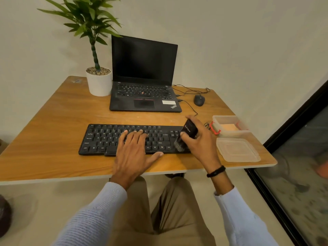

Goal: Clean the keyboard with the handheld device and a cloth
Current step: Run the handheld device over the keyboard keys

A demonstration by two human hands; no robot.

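A black external keyboard (pixel 106 139) lies near the front edge of the wooden table (pixel 53 125). My left hand (pixel 134 150) rests flat on its middle keys, fingers straight and spread. My right hand (pixel 198 141) grips a black handheld cleaning device (pixel 186 137) over the keyboard's right end, its lower tip down on the keys there. An orange cloth (pixel 230 127) lies folded inside an open clear plastic box (pixel 229 119) to the right of the keyboard.
The box's clear lid (pixel 237 150) lies at the table's right front corner. A black laptop (pixel 143 96) stands open behind the keyboard, with a wired mouse (pixel 199 100) to its right and a potted plant (pixel 98 82) to its left.
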